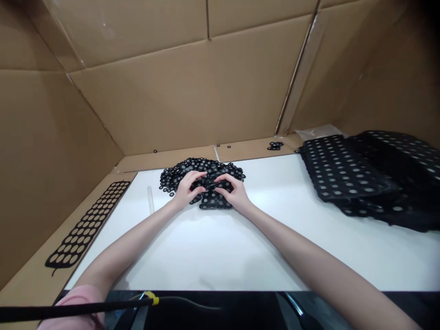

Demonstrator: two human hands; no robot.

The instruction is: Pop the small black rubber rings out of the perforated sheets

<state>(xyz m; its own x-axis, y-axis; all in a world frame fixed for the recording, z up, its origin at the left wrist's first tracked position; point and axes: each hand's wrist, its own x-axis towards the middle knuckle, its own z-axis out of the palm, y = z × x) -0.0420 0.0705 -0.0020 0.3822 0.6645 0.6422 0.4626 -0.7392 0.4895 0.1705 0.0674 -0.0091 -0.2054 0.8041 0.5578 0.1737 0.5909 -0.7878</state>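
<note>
Main risk: the pile [192,166]. It's loose small black rings heaped right up against both hands, so a knuckle or wrist brushing it would likely spill rings over the board [165,256]. Causes: fingers working inside the heap's near edge, plus nothing visible fencing it in. Second risk: the small sheet [216,201], dark with round pale spots, lies flat under the right hand [235,191] at the near side of the pile. It looks thin, so a drag from that palm could skew it or tear it. Third: the clear tube [150,199] is just beside the left forearm [137,243]; an elbow swing could roll it. Grip: left hand [187,189] has thumb and index curled toward each other, tips a little apart as seen from here. Right hand mirrors that, slightly nearer the sheet, tips also a little apart. Something thin and dark shows between the two hands; too small to say if it's a ring or sheet edge, and can't tell whether either hand is clamped on it. Dark parts blend together there, so a missed pinch would be hard to spot.
</note>
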